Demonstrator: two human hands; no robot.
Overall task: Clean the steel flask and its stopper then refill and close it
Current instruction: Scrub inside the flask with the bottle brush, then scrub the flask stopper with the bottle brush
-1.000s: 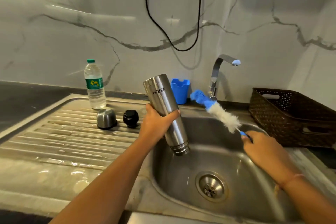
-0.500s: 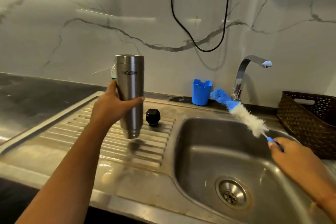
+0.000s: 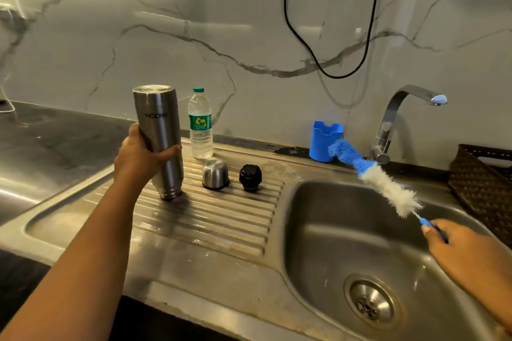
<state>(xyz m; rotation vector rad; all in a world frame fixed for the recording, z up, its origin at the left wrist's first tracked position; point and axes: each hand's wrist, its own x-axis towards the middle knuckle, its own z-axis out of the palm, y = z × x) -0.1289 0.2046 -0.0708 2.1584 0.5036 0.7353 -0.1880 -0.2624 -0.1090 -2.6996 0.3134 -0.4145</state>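
The left grip (image 3: pixel 141 158) is clenched around the middle of the steel flask (image 3: pixel 162 144), fingers wrapped across its front and thumb behind. The flask is upside down and leans a little, its flat base up and its narrow mouth end down on the ribbed draining board (image 3: pixel 221 219) at the left of the sink (image 3: pixel 318 230). Whether the mouth presses on the ribs or sits just above them is hard to tell. The printed logo reads inverted.

Just to the right of the flask, the steel cap (image 3: pixel 215 174) sits dome up on the draining board, and the black stopper (image 3: pixel 250 176) stands beside it, the two near each other but apart. Behind the cap, a plastic water bottle (image 3: pixel 200 124) with a green lid and green label stands upright at the back edge of the board.

The right grip (image 3: pixel 465 249) is clenched on the thin blue handle of a bottle brush (image 3: pixel 388 188) above the sink. The brush slants up and to the left, white bristles near the handle and blue bristles at the tip, which reaches in front of a blue holder (image 3: pixel 322 144) at the wall. The tap (image 3: pixel 393 116) curves out behind the brush. A dark woven basket (image 3: pixel 482 180) sits at the right edge, and a black cable (image 3: pixel 332 75) loops down the marble wall. A dark tabletop (image 3: pixel 55 141) lies left of the draining board.
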